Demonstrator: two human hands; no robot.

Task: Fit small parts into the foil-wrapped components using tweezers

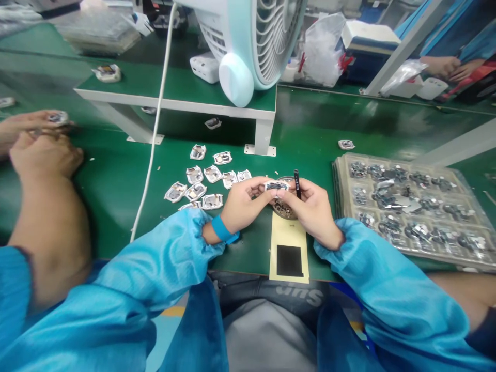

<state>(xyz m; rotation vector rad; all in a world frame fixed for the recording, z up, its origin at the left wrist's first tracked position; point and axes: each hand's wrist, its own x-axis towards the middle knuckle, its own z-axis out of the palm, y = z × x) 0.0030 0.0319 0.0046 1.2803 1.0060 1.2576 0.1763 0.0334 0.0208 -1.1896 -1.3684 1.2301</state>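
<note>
Between my two hands, above a round dish of small parts (284,209), is a small white-rimmed watch-like casing (276,186). The fingers and thumb of my left hand (248,201) pinch its left side. My right hand (312,206) has its thumb against the casing's right lower edge, and a black slim tool (297,183) stands upright between its fingers. A yellow sheet (289,227) with a black square (289,261) lies at the bench's front edge. Several similar casings (212,174) are spread on the green surface left of my hands.
Stacked clear trays (337,191) of parts stand at right. A fan (236,51) sits on a raised shelf (174,103), its white cable (155,124) crossing the bench. Another person's hands (46,150) hold a casing at left. One casing (346,144) lies at back right.
</note>
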